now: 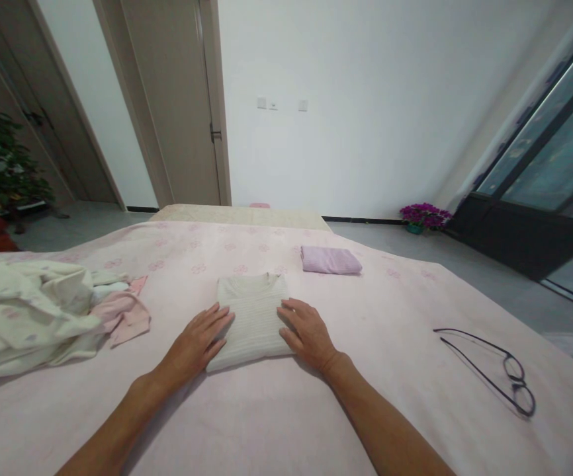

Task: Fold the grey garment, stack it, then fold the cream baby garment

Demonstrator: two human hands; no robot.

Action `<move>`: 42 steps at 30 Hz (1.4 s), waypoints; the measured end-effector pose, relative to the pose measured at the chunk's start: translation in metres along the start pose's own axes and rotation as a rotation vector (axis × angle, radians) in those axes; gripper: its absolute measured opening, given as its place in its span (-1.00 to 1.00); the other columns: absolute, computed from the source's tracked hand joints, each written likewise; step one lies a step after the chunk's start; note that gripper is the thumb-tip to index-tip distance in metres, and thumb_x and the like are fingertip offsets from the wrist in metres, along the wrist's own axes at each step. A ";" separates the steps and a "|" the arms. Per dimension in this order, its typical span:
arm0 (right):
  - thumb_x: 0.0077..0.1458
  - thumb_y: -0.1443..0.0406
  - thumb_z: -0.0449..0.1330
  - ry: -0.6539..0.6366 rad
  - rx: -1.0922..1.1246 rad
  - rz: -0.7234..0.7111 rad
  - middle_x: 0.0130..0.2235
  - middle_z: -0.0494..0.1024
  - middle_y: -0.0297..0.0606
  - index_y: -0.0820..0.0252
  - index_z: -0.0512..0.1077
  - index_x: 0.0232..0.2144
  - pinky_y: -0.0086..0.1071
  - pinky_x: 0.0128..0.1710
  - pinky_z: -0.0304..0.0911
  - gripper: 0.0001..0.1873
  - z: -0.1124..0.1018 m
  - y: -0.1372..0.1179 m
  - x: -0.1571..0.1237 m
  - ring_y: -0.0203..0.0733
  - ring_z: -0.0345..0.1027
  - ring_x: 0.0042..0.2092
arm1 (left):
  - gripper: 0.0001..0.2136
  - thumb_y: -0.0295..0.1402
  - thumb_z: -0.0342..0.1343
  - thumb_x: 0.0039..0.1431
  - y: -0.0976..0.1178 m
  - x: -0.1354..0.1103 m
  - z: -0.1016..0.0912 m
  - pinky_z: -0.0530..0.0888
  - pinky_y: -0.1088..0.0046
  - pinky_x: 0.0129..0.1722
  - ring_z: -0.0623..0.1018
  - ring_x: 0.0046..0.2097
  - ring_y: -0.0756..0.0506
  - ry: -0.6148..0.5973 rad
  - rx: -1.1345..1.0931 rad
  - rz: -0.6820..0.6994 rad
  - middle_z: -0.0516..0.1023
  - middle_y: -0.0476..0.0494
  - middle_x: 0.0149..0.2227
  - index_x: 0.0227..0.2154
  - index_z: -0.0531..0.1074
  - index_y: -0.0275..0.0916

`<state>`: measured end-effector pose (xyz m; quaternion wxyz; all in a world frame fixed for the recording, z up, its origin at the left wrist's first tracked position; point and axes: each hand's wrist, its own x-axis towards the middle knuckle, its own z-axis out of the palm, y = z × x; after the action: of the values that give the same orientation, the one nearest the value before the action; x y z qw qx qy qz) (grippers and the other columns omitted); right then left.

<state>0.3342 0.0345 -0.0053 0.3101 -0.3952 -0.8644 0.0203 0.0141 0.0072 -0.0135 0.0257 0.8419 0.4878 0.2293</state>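
A white ribbed sweater (254, 324) lies folded into a neat rectangle on the pink flowered sheet (247, 423), its neckline on the far side. My left hand (200, 338) rests flat on its left edge, fingers stretched out. On the right edge lies my right hand (309, 332), fingers extended and slightly apart. Neither hand grips the fabric. Beyond my right hand sits a folded lilac cloth (331, 260).
A rumpled heap of pale clothes (28, 311) with a pink garment (122, 314) lies at the left. Black-framed glasses (515, 380) rest open at the right. Purple flowers (424, 215) stand on the floor by the wall, and a leafy plant (3, 158) is far left.
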 end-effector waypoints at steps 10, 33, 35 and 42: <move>-0.05 0.26 0.28 -0.279 0.092 -0.090 0.34 0.15 -0.07 0.15 0.18 0.29 -0.03 0.30 0.02 -0.16 -0.010 0.005 -0.007 0.05 -0.03 0.36 | -0.32 0.04 -0.04 0.28 -0.014 -0.009 -0.012 0.08 0.10 0.35 0.01 0.41 -0.25 -0.312 -0.114 -0.006 -0.05 -0.13 0.42 0.38 -0.05 -0.04; -0.11 0.46 0.11 0.081 0.268 0.067 -0.06 0.60 -0.22 0.11 0.46 -0.04 -0.21 0.04 0.31 -0.48 0.003 0.011 -0.008 -0.12 0.45 -0.02 | -0.25 -0.41 0.10 0.04 -0.002 -0.013 -0.014 -0.02 -0.01 0.36 0.11 0.38 -0.23 -0.182 -0.086 -0.044 0.07 -0.16 0.39 0.34 0.06 -0.09; -0.09 0.44 0.10 0.088 0.315 0.115 -0.11 0.61 -0.24 0.10 0.47 -0.09 -0.26 -0.01 0.33 -0.53 0.001 0.005 -0.008 -0.14 0.47 -0.08 | -0.35 -0.34 0.07 0.16 -0.009 -0.014 -0.010 0.01 -0.01 0.35 0.13 0.37 -0.22 -0.142 -0.102 -0.043 0.10 -0.16 0.38 0.33 0.08 -0.06; 0.00 0.28 0.22 0.015 0.279 -0.070 -0.01 0.57 -0.17 0.07 0.43 0.01 -0.16 0.10 0.26 -0.54 -0.003 -0.006 -0.005 -0.06 0.42 0.03 | -0.59 -0.21 -0.10 0.32 -0.030 -0.012 0.003 0.04 0.02 0.35 0.26 0.32 -0.18 -0.020 -0.205 -0.101 0.34 -0.13 0.27 0.19 0.34 -0.05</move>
<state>0.3345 0.0269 -0.0035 0.3691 -0.3181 -0.8640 0.1266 -0.0140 0.0135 -0.0283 0.1284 0.8114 0.5033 0.2679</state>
